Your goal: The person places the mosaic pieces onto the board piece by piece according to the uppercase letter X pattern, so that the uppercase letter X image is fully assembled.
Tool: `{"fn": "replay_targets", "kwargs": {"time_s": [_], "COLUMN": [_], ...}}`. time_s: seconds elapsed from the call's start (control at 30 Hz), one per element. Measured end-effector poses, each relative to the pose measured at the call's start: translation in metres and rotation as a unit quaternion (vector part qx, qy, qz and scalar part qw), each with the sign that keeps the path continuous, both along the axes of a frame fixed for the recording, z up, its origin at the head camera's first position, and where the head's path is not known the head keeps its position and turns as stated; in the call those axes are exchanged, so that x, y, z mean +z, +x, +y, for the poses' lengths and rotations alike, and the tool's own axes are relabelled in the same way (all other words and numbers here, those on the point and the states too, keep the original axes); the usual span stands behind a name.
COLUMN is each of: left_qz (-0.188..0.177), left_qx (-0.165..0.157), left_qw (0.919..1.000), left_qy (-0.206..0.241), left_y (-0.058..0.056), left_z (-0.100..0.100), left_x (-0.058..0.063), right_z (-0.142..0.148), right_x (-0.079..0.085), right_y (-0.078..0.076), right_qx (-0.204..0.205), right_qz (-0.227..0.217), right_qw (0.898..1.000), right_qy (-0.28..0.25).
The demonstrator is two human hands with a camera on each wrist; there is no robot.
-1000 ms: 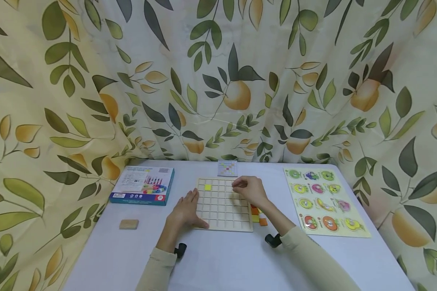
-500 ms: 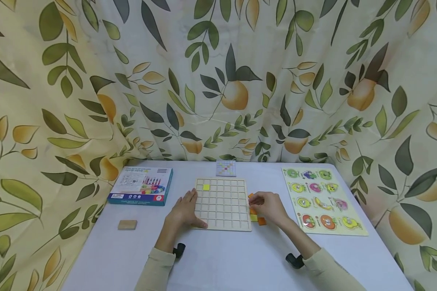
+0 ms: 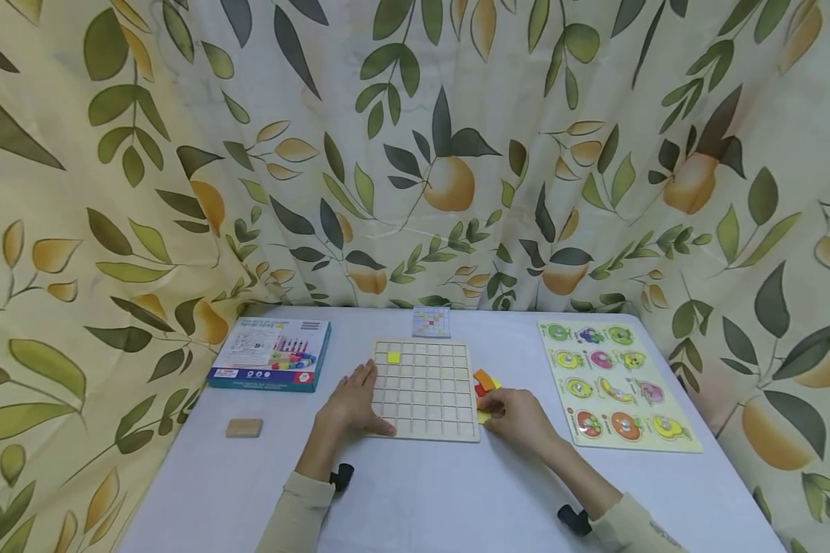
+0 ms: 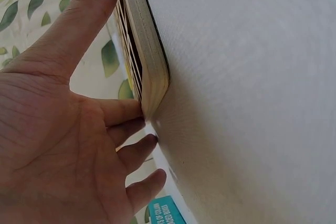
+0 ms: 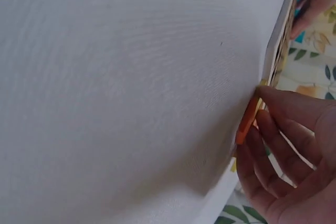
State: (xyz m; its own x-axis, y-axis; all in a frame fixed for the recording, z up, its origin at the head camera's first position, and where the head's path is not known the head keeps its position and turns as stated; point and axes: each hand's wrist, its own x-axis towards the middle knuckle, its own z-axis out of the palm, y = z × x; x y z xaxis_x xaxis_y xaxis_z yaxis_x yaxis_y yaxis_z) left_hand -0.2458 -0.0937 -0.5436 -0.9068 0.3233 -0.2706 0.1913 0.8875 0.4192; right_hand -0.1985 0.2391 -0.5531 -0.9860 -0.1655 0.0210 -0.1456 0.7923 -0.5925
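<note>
A wooden grid board lies on the white table, with one yellow tile in a cell at its upper left. My left hand rests at the board's left side, fingers straight and spread along the edge, thumb at the near corner; the left wrist view has the fingertips at the board's rim. Right of the board is a small pile of coloured tiles, orange, red and yellow. Over it, my right hand bends its fingers. In the right wrist view, thumb and fingers pinch an orange tile close to the table.
A pattern card stands behind the board. At the back left lies a flat box, with a small wooden block in front of it. A fruit picture board covers the right side, and a leaf-print curtain closes off the back.
My right hand has drawn back from over the board's upper right to the tile pile, then come nearer along it, uncovering orange and red tiles. The left hand stays put.
</note>
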Motion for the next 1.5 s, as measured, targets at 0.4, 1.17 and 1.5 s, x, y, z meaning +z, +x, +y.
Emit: {"fn": "replay_targets", "kwargs": {"time_s": [0.4,1.17,1.5], "left_qz": [0.01,0.013,0.008], "left_qx": [0.002,-0.002,-0.002], "left_qw": [0.9999,0.9998,0.9999], "left_qy": [0.003,-0.015,-0.008], "left_y": [0.002,0.0,-0.001], "left_z": [0.0,0.001,-0.001], "left_x": [0.003,0.004,0.0], "right_z": [-0.001,-0.004,-0.031], "right_x": [-0.001,0.008,0.008], "right_y": [-0.002,-0.038,-0.059], "right_qx": [-0.008,-0.031,-0.016], "right_qz": [0.016,0.011,0.009], "right_qw": [1.0,0.989,0.981], "right_qy": [-0.005,-0.146,-0.191]}}
